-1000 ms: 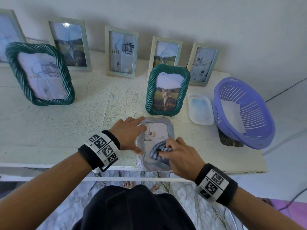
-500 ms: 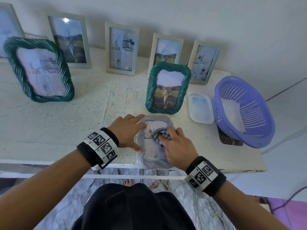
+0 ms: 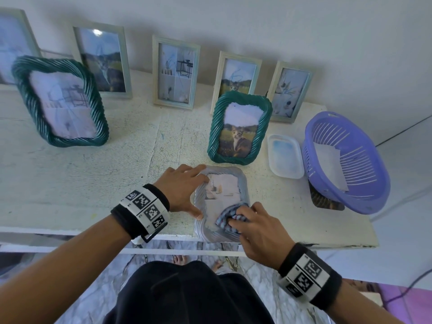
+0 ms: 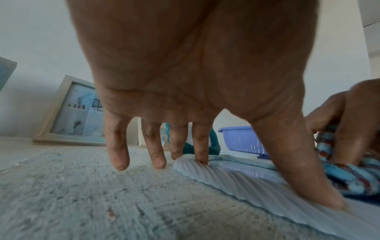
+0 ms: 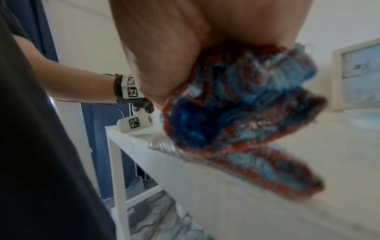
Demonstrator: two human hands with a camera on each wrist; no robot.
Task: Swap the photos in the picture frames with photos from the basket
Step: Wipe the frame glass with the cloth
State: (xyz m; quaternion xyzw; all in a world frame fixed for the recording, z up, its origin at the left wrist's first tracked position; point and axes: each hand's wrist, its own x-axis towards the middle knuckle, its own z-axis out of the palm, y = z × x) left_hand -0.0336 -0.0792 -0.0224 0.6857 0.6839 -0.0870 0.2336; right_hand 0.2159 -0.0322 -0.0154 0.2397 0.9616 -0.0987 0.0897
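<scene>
A pale blue ribbed picture frame point(image 3: 220, 183) lies flat at the table's front edge, face up, with a photo under its glass. My left hand point(image 3: 184, 190) presses on its left rim with straight spread fingers point(image 4: 200, 146) and thumb. My right hand point(image 3: 254, 228) grips a bunched blue-and-red striped cloth point(image 3: 228, 218) point(image 5: 242, 113) against the lower part of the frame's glass. The purple basket point(image 3: 350, 164) at the right holds a white photo sheet point(image 3: 332, 164), tilted on a dark object.
Two green twisted frames point(image 3: 240, 127) point(image 3: 58, 101) stand behind, one with a cat photo. Several pale wooden frames point(image 3: 175, 71) lean against the wall. A clear plastic tray point(image 3: 285, 155) lies beside the basket. The white table's front edge point(image 3: 70, 230) is close to my body.
My right hand rubbed the cloth up the glass towards the top of the frame, then back down to its lower part. The left hand stayed on the frame's left rim.
</scene>
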